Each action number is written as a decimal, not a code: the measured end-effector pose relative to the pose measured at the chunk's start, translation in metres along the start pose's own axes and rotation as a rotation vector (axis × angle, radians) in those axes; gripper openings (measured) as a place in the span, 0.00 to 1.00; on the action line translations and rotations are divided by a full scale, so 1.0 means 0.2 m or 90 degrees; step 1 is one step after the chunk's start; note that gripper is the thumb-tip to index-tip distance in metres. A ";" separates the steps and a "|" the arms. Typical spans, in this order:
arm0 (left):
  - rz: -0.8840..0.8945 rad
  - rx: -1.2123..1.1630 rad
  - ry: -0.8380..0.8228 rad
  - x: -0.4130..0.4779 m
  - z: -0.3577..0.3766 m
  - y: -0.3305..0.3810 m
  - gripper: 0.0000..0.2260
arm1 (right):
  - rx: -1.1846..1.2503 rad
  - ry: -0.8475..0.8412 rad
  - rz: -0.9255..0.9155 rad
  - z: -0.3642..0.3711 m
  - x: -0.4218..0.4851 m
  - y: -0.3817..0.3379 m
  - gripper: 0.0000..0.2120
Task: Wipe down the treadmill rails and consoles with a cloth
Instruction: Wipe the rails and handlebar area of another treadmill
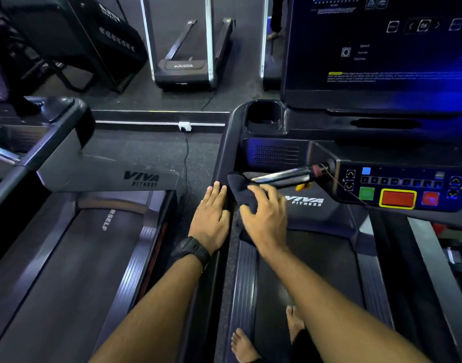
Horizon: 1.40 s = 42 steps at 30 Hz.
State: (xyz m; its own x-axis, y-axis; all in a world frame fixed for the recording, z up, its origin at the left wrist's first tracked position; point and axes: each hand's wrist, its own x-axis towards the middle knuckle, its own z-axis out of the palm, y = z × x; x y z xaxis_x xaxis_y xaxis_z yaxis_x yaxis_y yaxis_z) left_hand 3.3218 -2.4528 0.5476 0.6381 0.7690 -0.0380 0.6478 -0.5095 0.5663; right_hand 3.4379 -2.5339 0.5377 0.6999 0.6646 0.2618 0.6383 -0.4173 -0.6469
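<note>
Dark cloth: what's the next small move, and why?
Probably slide the dark bunched cloth up along the shiny chrome handlebar: the right hand grips it with its tip at the bar's end, while the left hand rests flat on the black side rail.

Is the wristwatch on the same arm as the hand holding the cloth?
No, the watch sits on the left wrist, while the right hand grips the dark cloth.

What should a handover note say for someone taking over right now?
Left hand: flat on the left rail, fingers straight, holding nothing.
Right hand: grips the dark cloth beside that rail, by the tip of the chrome handlebar.
Done: cannot tell what has been wiped.
Left: probably finish this rail, then the handlebar and the console.
</note>
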 end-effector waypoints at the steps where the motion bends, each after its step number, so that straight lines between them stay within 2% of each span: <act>1: 0.001 -0.007 0.001 -0.02 0.00 0.00 0.33 | 0.037 -0.001 0.030 0.04 -0.05 -0.01 0.23; 3: 0.001 -0.009 0.001 -0.05 0.00 0.00 0.33 | 0.148 -0.036 0.091 0.10 -0.13 -0.01 0.25; 5: 0.001 0.002 -0.004 -0.08 0.00 0.01 0.32 | 0.295 -0.138 0.193 0.13 -0.16 -0.04 0.25; 7: 0.011 0.008 0.001 -0.12 0.00 0.04 0.30 | 0.355 -0.201 0.261 0.14 -0.17 -0.07 0.25; 9: 0.014 0.008 0.004 -0.16 0.00 0.07 0.27 | 0.358 -0.207 0.259 0.15 -0.14 -0.07 0.25; 15: -0.026 -0.003 -0.013 -0.21 0.01 0.05 0.29 | 0.490 -0.254 0.343 0.20 -0.16 -0.05 0.24; 17: -0.039 -0.010 -0.013 -0.22 0.01 0.04 0.29 | 0.527 -0.258 0.346 0.19 -0.25 -0.06 0.26; 21: -0.048 -0.012 0.001 -0.23 0.02 0.02 0.28 | 0.502 -0.248 0.263 0.13 -0.22 -0.08 0.24; 26: -0.061 -0.011 -0.006 -0.31 0.03 0.06 0.28 | 0.532 -0.255 0.391 0.14 -0.25 -0.08 0.22; 31: -0.054 -0.023 -0.010 -0.36 0.02 0.04 0.27 | 0.503 -0.214 0.249 0.12 -0.29 -0.11 0.24; 32: -0.052 -0.025 -0.007 -0.37 0.02 0.04 0.27 | 0.496 -0.210 0.261 0.15 -0.25 -0.10 0.25; 35: -0.048 -0.033 -0.005 -0.42 0.02 0.03 0.27 | 0.511 -0.247 0.414 0.16 -0.29 -0.08 0.26; 36: -0.051 -0.035 -0.003 -0.42 0.03 0.02 0.27 | 0.518 -0.248 0.422 0.15 -0.34 -0.09 0.26; 40: -0.056 -0.047 0.010 -0.44 0.03 0.02 0.27 | 0.503 -0.199 0.261 0.09 -0.41 -0.13 0.27; 42: -0.059 -0.054 0.007 -0.47 0.03 0.01 0.27 | 0.511 -0.223 0.279 0.13 -0.35 -0.13 0.26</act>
State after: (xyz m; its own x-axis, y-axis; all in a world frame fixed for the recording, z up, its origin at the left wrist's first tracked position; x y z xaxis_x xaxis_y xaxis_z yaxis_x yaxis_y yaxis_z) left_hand 3.2661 -2.5281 0.5472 0.5725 0.8155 -0.0848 0.6659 -0.4021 0.6284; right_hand 3.3643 -2.5546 0.5172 0.6057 0.7513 -0.2619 -0.1542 -0.2121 -0.9650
